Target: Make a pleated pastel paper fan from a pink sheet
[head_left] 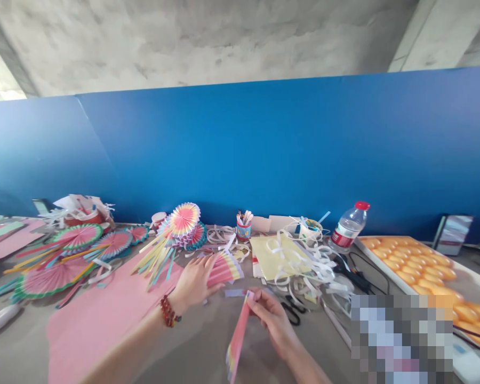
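Observation:
My right hand (270,314) pinches the upper end of a folded pleated paper strip (238,336), pink with yellow and lilac at its lower end, which hangs over the table. Further left, my left hand (196,277), wearing a red bead bracelet, reaches over a pleated pink paper fan (226,266) with pale yellow and lilac edges. Its thumb is apart from the fingers, and the fingertips lie at the fan's near edge. A small lilac paper piece (234,293) rests between the hands. Black scissor handles (292,309) show beside my right hand.
Pink paper sheets (104,320) and finished paper fans (80,237) cover the left side. White paper curls (320,261) lie over a yellow sheet (280,256). A water bottle (349,226) stands by a tray of orange pieces (416,264). A blue partition (240,149) rises behind.

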Demonstrator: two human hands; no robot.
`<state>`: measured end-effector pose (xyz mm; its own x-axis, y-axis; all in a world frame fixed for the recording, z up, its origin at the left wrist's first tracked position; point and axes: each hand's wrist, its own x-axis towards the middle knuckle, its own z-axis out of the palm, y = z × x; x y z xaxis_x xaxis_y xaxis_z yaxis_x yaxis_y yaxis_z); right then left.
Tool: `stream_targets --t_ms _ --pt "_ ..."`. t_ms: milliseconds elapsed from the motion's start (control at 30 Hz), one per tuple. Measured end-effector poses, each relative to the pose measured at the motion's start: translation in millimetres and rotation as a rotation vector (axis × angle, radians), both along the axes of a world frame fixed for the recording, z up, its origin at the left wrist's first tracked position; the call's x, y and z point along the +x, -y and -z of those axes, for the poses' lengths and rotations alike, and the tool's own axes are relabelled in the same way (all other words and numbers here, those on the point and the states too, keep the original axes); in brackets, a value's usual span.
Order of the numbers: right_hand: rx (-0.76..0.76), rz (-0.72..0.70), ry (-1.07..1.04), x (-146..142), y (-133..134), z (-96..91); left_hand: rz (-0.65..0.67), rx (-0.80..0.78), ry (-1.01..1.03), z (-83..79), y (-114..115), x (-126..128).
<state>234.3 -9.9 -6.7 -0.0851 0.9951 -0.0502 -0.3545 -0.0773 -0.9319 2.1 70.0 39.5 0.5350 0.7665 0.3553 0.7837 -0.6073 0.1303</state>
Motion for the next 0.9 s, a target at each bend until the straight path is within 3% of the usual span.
stream_targets --t_ms 167,367,533,767,900 --pt "-0.036 -0.125 -0.183 -5 6 -6.1 0.003 0.054 0.108 7.0 32 28" --pt "0.010 0.033 -0.118 -5 5 -7.3 0.057 0.108 0.162 11.2 42 48" --pt "0.037 0.133 -0.061 -3 3 -7.0 0.144 0.036 0.190 10.0 48 54" --pt "0.043 0.166 -0.031 1 1 -7.4 0.244 0.005 0.293 13.5 52 49" --pt "0.054 0.151 -0.025 2 2 -8.9 0.180 -0.072 0.411 20.2 51 48"
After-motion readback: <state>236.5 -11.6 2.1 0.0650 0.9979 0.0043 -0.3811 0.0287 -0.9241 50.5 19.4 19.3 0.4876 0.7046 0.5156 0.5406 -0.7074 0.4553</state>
